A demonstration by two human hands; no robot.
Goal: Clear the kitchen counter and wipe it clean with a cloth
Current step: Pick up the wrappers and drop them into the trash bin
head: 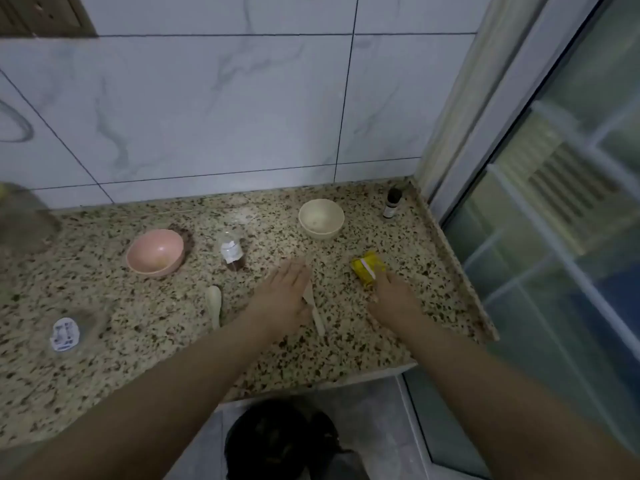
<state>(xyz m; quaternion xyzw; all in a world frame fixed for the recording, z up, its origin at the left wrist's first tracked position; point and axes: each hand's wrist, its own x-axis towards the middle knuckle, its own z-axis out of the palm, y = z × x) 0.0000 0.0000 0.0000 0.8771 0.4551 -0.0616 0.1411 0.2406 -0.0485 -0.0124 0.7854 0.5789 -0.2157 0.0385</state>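
Pink bowl [154,252], cream bowl [321,218]: near-empty. Left hand [284,296] flat over spoon [317,313]; right hand [393,292] grip unclear.

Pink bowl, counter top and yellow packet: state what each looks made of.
Pink bowl: probably matte plastic or similar, going by its even colour and dull surface. Counter top: polished speckled stone, granite-like, with dark and tan flecks. Yellow packet: thin glossy wrapper, crinkled, likely plastic film.
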